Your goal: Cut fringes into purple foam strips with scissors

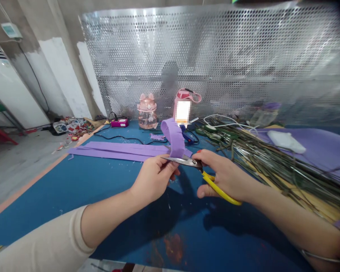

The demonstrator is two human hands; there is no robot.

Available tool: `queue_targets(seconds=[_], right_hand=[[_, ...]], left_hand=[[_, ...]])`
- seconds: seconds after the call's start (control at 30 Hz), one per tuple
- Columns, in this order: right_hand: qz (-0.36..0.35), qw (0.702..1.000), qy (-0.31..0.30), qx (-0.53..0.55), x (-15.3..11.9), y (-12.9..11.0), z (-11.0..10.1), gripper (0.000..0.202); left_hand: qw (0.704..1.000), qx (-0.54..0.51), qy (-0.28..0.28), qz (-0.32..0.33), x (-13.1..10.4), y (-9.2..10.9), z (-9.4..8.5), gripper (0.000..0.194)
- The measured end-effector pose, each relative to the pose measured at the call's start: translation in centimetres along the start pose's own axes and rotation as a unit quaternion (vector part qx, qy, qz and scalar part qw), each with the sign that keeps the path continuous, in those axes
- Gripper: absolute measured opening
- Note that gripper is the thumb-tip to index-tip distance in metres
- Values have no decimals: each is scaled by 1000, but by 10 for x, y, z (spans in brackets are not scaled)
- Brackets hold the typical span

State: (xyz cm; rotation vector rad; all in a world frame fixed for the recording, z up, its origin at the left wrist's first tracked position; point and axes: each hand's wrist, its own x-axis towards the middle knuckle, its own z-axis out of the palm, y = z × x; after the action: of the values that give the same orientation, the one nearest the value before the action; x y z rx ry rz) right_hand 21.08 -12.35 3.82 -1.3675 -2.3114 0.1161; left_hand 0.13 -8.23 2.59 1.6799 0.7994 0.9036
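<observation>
My left hand (154,177) is closed at the middle of the view, pinching the lower end of a curled purple strip (174,138) with small cuts along its edge. My right hand (222,173) holds scissors (221,192) with yellow handles. Their blades point left and lie at the strip's lower end, close to my left fingertips. Behind my left hand, several long flat purple strips (110,150) lie on the blue table (102,223).
Behind the hands stand a pink jar (147,112) and a pink bottle, partly blurred out. Green wire stems (252,151), a white packet (286,141) and a purple sheet (325,147) lie at the right. A magenta box (119,122) with a black cable sits at the back left.
</observation>
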Motion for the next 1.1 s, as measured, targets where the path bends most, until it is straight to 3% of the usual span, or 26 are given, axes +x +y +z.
queue_targets(seconds=[0.37, 0.73, 1.1], right_hand=[[-2, 1000, 10, 10, 1, -7, -3, 54], [4, 1000, 14, -2, 0, -3, -6, 51], [18, 1000, 6, 3, 2, -2, -7, 51]], left_hand=[[1000, 7, -10, 27, -1, -4, 0, 24], [1000, 0, -7, -8, -2, 2, 1, 30], [999, -32, 8, -34, -1, 2, 2, 25]])
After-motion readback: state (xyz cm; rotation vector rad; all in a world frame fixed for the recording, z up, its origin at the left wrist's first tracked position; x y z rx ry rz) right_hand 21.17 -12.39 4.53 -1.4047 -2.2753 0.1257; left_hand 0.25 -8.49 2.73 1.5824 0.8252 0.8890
